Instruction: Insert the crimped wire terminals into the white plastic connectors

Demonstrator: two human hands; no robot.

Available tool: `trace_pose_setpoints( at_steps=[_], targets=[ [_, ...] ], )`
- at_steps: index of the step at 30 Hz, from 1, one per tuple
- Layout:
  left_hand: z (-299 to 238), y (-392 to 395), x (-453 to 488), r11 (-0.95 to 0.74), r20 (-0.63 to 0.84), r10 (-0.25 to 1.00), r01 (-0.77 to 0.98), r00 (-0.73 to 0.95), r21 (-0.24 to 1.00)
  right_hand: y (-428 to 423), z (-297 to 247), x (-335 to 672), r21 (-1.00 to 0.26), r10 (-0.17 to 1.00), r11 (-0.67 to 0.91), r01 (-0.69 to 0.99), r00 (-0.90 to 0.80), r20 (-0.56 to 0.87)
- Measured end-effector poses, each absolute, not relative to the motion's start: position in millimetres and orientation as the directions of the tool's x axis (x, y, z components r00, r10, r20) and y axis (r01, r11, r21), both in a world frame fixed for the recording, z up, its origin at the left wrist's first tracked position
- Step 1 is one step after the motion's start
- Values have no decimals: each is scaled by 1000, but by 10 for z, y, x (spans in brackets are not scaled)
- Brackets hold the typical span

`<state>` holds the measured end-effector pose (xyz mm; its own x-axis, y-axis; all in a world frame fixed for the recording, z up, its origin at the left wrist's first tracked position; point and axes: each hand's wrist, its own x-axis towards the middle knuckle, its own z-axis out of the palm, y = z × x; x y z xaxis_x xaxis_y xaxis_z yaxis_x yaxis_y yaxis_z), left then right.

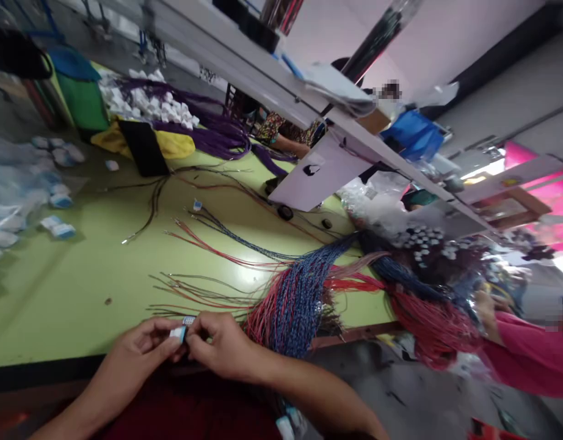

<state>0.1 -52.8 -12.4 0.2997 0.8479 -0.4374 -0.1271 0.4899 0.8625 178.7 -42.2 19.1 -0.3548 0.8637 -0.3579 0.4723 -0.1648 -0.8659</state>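
Observation:
Near the front edge of the green table, my left hand (141,348) pinches a small white-and-blue connector housing (177,333) between thumb and fingers. My right hand (224,345) is closed right beside it, fingertips pressed together; whatever is in them is too small to make out. Just behind the fingertips shows another small connector piece (188,320) with a grid of holes. A thick bundle of blue and red wires (295,299) hangs over the table edge beyond my right hand. Loose brown and red wire ends (185,287) fan out towards the left.
More blue-and-white connectors (58,227) lie at the left beside a clear plastic bag (16,183). A black phone-like slab (144,146) rests on a yellow cloth (183,144). Purple wires (217,131) lie at the back. An overhead shelf (245,61) crosses above. Co-workers sit opposite and at the right.

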Motion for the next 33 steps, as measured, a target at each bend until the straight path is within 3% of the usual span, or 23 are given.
trace_pose_setpoints(
  at_steps=[9,16,20,26,33],
  targets=[
    [-242,-494,89,448,-362,869,-225,338,865,-398,161,1792,-840,853,-244,485,-304,-423],
    [-339,-215,172,487,-302,816,-305,492,819,-347,288,1910,-861,862,-329,389,-250,-442],
    [-291,-128,170,475,-247,786,-297,567,828,-318,398,1949,-864,909,-218,453,-228,-349],
    [-347,-154,127,542,-293,752,-301,591,784,-255,394,2011,-738,978,-48,673,-118,-171],
    [-220,-151,67,531,-310,705,-184,638,827,-258,381,2081,-552,961,153,820,-253,-109]
  ],
)
